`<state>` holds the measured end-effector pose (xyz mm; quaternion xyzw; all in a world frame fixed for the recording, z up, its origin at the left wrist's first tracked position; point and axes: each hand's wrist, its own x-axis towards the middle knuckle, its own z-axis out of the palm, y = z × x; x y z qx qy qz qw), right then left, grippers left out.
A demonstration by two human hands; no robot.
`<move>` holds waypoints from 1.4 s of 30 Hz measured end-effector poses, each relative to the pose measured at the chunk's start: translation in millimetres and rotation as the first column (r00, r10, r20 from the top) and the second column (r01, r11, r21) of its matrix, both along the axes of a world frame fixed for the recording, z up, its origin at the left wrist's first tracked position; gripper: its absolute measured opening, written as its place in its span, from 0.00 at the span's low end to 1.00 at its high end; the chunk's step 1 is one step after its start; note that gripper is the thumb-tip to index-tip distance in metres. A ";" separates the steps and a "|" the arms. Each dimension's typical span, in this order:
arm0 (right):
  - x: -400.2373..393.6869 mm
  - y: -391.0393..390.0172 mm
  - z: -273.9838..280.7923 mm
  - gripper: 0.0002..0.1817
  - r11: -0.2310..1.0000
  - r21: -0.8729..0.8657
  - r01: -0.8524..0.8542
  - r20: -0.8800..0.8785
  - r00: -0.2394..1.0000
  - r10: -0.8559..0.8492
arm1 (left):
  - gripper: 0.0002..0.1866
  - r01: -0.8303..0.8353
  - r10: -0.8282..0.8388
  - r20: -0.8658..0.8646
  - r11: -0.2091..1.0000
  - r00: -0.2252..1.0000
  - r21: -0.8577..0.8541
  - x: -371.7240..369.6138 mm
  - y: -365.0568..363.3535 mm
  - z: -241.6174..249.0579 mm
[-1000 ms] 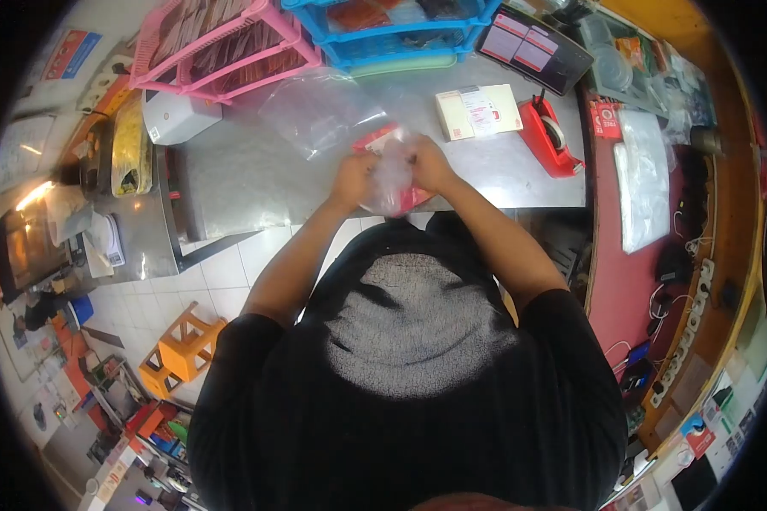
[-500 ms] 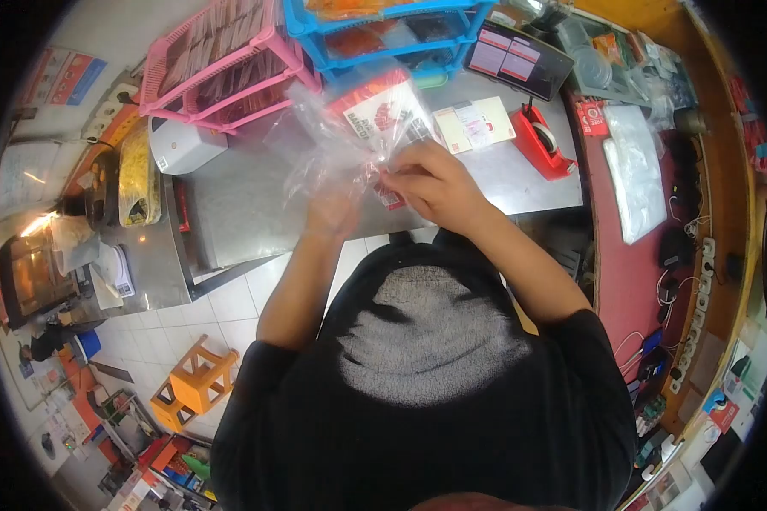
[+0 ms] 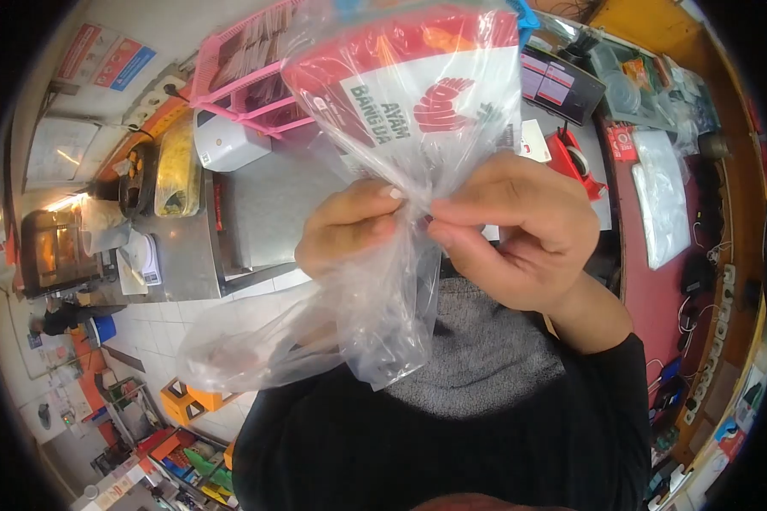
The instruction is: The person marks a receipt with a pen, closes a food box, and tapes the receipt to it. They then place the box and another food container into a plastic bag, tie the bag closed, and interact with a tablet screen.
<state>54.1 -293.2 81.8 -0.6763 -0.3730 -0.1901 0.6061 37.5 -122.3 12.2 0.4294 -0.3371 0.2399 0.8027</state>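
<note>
Close to the camera hangs a clear plastic bag, its neck gathered and twisted between my two hands. My left hand pinches the twisted neck from the left. From the right, the thumb and forefinger of my right hand close on the same neck. Inside the bag, above the hands, is a red and white printed package with a chicken drawing and the words "AYAM BANGJA". The loose ends of the bag trail down and left, across my black shirt.
A steel counter lies behind the bag, with a pink basket rack and a white device. To the right are a red tape dispenser, a tablet and a stack of plastic bags. Orange stools stand on the floor.
Both hands have lifted the bag with its package from over the counter up close to the camera. The view has shifted slightly.
</note>
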 end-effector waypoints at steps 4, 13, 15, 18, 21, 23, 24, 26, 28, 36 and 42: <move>-5.4 2.4 12.7 0.10 0.999 -0.041 0.002 0.001 1.000 -0.002 | 0.14 -0.022 0.022 0.067 1.000 0.998 0.014 -4.7 3.4 2.2; -5.3 1.2 9.8 0.14 0.996 -0.002 -0.094 -0.178 0.980 0.092 | 0.14 -0.100 0.025 0.295 0.965 0.955 0.243 17.7 17.2 1.0; -6.8 -1.6 8.7 0.12 0.990 0.001 -0.143 -0.360 0.923 0.134 | 0.13 -0.071 -0.058 0.335 0.930 0.940 0.361 27.1 25.3 1.4; 1.4 -12.9 -5.5 0.06 0.953 0.035 -0.300 -0.618 0.744 0.256 | 0.13 0.014 -0.092 0.178 0.916 0.980 0.401 24.1 27.4 2.4; 3.7 -29.7 -30.8 0.03 0.946 -0.038 -0.321 -0.573 0.783 0.242 | 0.12 -0.346 0.640 0.040 0.360 0.767 0.867 3.7 74.4 -67.5; 0.0 -33.1 -56.4 0.04 0.932 -0.337 -0.134 -0.184 0.980 0.075 | 0.12 -0.380 0.580 0.188 0.229 0.792 0.896 11.6 91.9 -85.6; -2.2 -36.0 -67.1 0.05 0.903 -0.422 -0.079 -0.115 0.993 0.033 | 0.13 -0.405 0.540 0.262 0.165 0.800 0.899 18.9 95.3 -93.9; -5.0 -42.2 -80.2 0.05 0.854 -0.514 -0.086 -0.136 0.991 0.018 | 0.14 -0.361 0.509 0.209 0.219 0.835 0.907 31.9 78.8 -103.8; -10.4 -43.3 -96.3 0.07 0.776 -0.623 0.095 -0.019 0.991 -0.136 | 0.16 -0.075 0.456 -0.273 0.612 0.847 0.787 40.6 50.7 -104.4; -11.8 -93.7 -130.5 0.11 0.375 -0.788 0.488 0.239 0.804 -0.545 | 0.15 0.356 -0.027 -0.788 0.901 0.615 0.247 49.9 -76.3 -80.3; -24.6 -141.4 -149.0 0.13 0.337 -0.928 0.163 -0.152 0.658 -0.737 | 0.17 0.594 -0.103 -0.911 0.786 0.400 0.172 40.7 -138.0 -90.7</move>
